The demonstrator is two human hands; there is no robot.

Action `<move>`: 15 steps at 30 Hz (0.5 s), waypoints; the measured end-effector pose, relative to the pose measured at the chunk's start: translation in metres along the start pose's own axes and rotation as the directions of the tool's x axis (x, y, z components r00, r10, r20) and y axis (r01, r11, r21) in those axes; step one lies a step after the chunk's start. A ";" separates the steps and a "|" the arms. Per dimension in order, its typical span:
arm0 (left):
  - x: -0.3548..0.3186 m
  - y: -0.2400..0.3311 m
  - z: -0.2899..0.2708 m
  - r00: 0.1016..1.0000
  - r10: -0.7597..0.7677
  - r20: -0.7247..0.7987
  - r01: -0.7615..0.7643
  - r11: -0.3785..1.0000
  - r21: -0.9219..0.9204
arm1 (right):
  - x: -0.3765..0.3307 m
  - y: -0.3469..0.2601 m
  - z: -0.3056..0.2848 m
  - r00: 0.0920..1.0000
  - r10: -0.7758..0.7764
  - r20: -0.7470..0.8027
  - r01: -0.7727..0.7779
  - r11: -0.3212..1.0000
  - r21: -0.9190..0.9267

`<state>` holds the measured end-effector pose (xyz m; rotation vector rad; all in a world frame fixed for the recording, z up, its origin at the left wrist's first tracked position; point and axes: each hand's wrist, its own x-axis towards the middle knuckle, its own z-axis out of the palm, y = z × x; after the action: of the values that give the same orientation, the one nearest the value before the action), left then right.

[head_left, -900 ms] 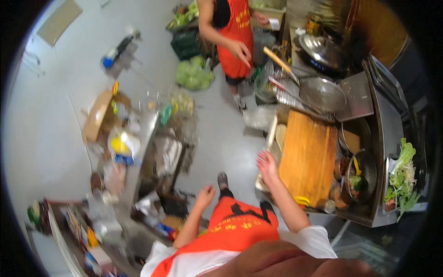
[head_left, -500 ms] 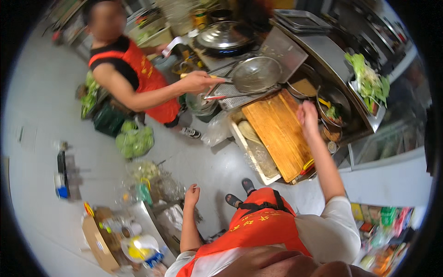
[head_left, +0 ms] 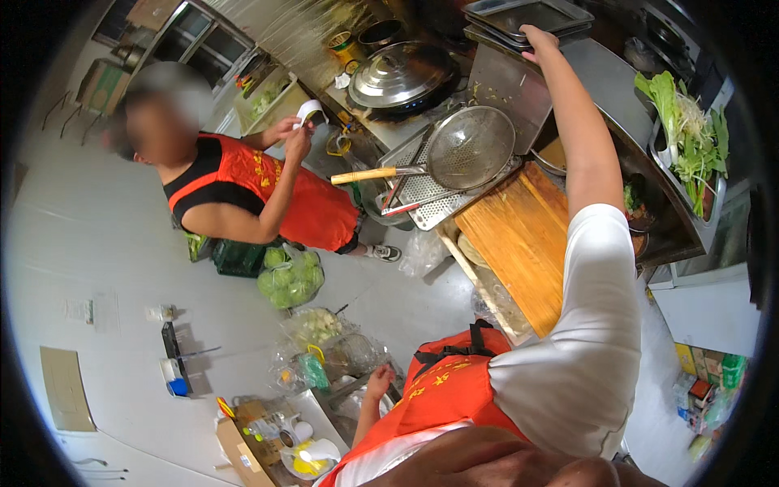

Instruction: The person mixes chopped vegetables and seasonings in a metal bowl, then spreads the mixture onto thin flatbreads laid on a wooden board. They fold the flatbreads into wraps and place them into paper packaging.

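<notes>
At the far right my right arm is stretched out, and my right hand point(head_left: 539, 42) has its fingers bent over the rim of a metal tray point(head_left: 507, 18) on top of a stack. My left hand point(head_left: 378, 381) hangs low beside my apron, fingers curled in, with nothing visible in them. It is nearest to the side counter's plastic bags. Under my right arm lies a wooden cutting board point(head_left: 515, 243). A round mesh strainer point(head_left: 471, 150) with a wooden handle rests on a perforated metal tray point(head_left: 418, 213). My upper arm partly hides the pots beside the board.
A co-worker in a red apron point(head_left: 316, 207) stands at left, holding a white roll point(head_left: 309, 111). A lidded wok point(head_left: 402, 75) sits on the stove. Leafy greens point(head_left: 690, 138) fill a tray at right. Bagged green vegetables point(head_left: 290, 277) and a cardboard box point(head_left: 243, 450) stand at left.
My right hand has moved from beside the pots up to the tray stack. The co-worker has let go of the strainer, which now rests on the perforated tray, and has both hands at the white roll.
</notes>
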<state>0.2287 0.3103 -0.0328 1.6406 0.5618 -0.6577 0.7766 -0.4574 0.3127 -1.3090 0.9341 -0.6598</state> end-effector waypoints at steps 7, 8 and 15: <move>-0.001 -0.006 -0.014 0.873 -0.488 0.014 0.487 0.871 0.062 | -0.033 0.003 -0.036 0.986 -0.154 -0.069 0.139 0.973 -0.183; 0.011 -0.004 -0.021 0.873 -0.483 0.060 0.476 0.873 0.107 | -0.036 0.005 -0.042 0.983 -0.179 -0.043 0.168 0.967 -0.190; 0.190 0.023 -0.063 0.694 -0.257 0.672 0.200 0.966 0.162 | -0.032 -0.003 -0.082 0.951 -0.309 0.015 0.285 0.856 -0.432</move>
<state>0.3886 0.3689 -0.1403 1.2587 0.1817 -1.4191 0.6903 -0.4721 0.3222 -1.8663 0.9637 -0.7560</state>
